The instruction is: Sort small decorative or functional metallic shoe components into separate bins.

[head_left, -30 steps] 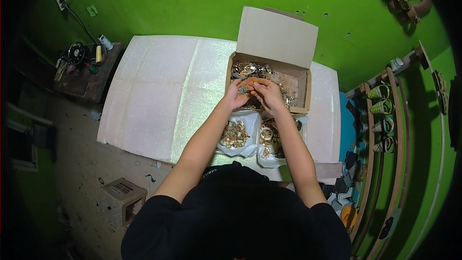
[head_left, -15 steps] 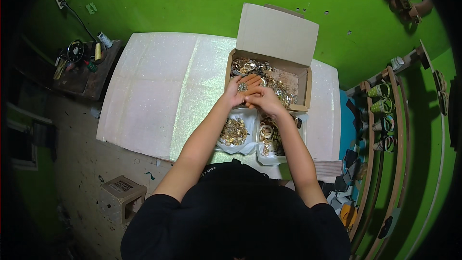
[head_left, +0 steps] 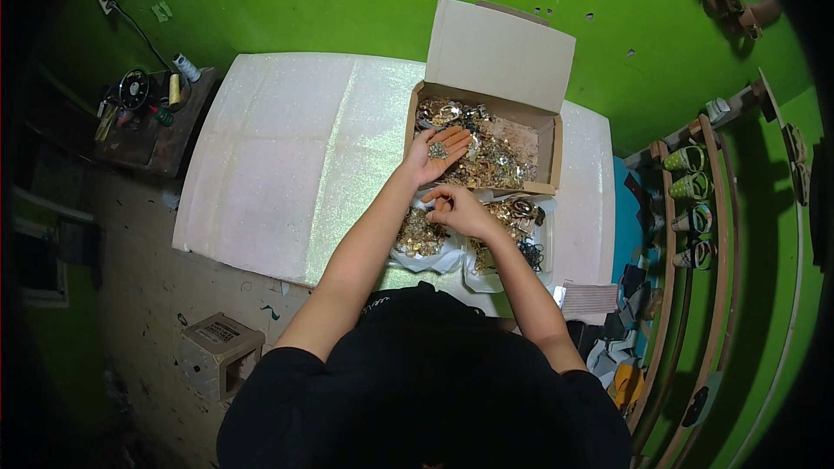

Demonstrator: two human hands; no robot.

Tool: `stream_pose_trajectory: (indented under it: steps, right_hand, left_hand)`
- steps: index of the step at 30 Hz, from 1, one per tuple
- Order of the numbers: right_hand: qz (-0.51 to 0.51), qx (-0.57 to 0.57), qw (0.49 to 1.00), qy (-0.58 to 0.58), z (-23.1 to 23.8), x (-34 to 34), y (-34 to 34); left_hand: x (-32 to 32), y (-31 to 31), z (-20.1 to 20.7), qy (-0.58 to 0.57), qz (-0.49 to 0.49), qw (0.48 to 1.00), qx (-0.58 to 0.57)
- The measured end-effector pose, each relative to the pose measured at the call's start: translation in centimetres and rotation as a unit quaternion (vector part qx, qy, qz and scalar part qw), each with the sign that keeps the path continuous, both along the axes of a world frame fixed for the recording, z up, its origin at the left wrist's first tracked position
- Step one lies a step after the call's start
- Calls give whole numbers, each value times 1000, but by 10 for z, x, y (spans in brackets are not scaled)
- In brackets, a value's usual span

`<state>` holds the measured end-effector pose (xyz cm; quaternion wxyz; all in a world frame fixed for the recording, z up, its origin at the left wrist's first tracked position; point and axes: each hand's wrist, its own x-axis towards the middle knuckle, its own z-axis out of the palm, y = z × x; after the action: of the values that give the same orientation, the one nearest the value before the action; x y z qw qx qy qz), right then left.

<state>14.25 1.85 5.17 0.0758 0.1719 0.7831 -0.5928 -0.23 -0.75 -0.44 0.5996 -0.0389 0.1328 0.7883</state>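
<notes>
An open cardboard box (head_left: 547, 143) full of small gold and silver metal pieces stands on the white table (head_left: 278, 165). My left hand (head_left: 434, 155) lies palm up over the box's left side, with a few small metal pieces resting on the palm. My right hand (head_left: 460, 208) has come down in front of the box, fingers pinched together over a white plastic bag (head_left: 421, 239) of gold pieces. I cannot tell whether something is pinched between its fingers. A second bag (head_left: 512, 230) of metal pieces and dark rings lies to the right.
A dark side table (head_left: 143, 117) with thread spools and tools stands at the left. A small cardboard box (head_left: 217, 352) sits on the floor. Curved wooden racks (head_left: 695, 208) with shoe parts fill the right side. The wall is green.
My hands were together over the box. Now the left palm has turned up with pieces on it, and the right hand has dropped toward the bags in front of the box.
</notes>
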Motion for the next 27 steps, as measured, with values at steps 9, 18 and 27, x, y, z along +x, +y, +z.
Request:
stream_pose_trajectory:
  steps: [9, 18, 27]
  right_hand:
    - [-33, 158, 976, 149, 16, -17, 17]
    - [-96, 394, 893, 198, -4, -53, 24]
    - [-38, 458, 869, 182, -9, -63, 33]
  left_hand:
    - [4, 1, 6, 50, 12, 997, -65]
    - [-5, 4, -20, 34, -4, 996, -83]
    - [-2, 2, -11, 28, -9, 999, -29]
